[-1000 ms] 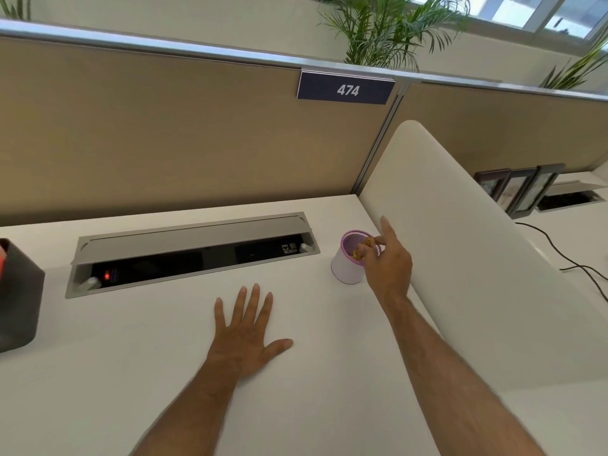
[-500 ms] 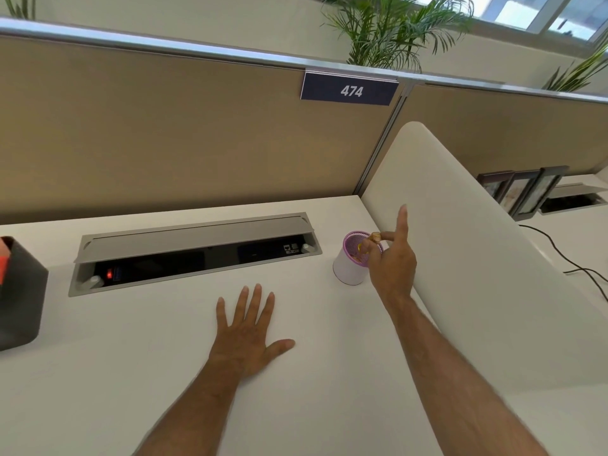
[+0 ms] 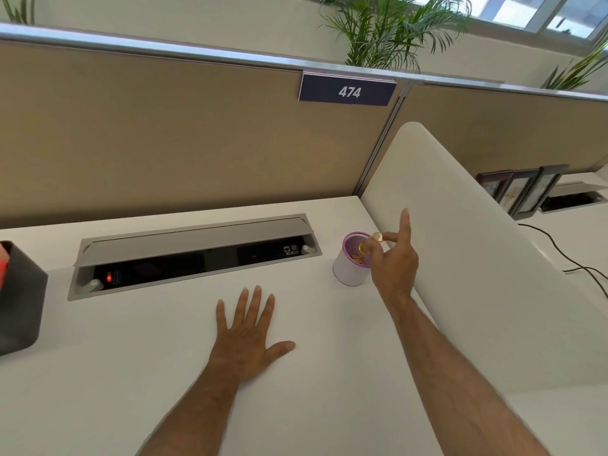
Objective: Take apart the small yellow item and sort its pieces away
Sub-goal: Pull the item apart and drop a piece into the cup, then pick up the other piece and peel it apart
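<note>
Over the purple-rimmed cup (image 3: 349, 268) the right hand (image 3: 393, 258) pinches a small yellow piece (image 3: 377, 237) between thumb and fingertip; release it squarely above the rim; left hand (image 3: 248, 334) lies flat, spread, empty on the desk (image 3: 131, 357).

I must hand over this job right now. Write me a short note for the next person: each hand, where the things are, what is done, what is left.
Left hand: flat on the white desk, fingers spread, holding nothing.
Right hand: raised at the rim of the pink mesh cup, pinching a small yellow piece in its fingertips.
Things: the cup stands upright beside the white divider; small yellowish bits lie inside it.
Done: some pieces appear sorted into the cup.
Left: deal with the pinched piece; whether it goes in or comes out cannot be told.
</note>
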Demonstrator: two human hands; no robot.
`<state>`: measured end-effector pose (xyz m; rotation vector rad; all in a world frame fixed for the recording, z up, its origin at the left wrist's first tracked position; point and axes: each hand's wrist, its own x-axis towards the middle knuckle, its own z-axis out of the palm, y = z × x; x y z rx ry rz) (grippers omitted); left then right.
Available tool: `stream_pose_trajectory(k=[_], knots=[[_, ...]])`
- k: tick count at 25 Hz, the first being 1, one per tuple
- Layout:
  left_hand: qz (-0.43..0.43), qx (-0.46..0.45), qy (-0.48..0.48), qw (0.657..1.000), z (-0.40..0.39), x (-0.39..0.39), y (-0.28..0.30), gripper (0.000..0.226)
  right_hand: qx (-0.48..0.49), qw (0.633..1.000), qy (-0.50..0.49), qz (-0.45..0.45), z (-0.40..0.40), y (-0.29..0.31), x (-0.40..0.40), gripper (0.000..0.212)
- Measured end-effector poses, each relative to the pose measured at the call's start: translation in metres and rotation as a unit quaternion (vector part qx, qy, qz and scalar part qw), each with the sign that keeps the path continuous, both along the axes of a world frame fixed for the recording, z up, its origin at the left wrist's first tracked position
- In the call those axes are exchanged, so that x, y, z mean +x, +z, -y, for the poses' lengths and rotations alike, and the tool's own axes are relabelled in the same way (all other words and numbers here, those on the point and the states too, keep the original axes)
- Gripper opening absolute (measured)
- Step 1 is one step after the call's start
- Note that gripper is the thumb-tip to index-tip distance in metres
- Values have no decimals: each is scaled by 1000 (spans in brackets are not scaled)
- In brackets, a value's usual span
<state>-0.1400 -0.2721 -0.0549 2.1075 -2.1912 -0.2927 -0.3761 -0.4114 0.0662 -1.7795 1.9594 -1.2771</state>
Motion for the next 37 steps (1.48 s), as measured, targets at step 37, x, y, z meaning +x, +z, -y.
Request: stream_pose_trajectory(k=[37], knots=[[-556,-187,247,771,-104,32,154,25,392,766,175,478,-226,35,168,23]])
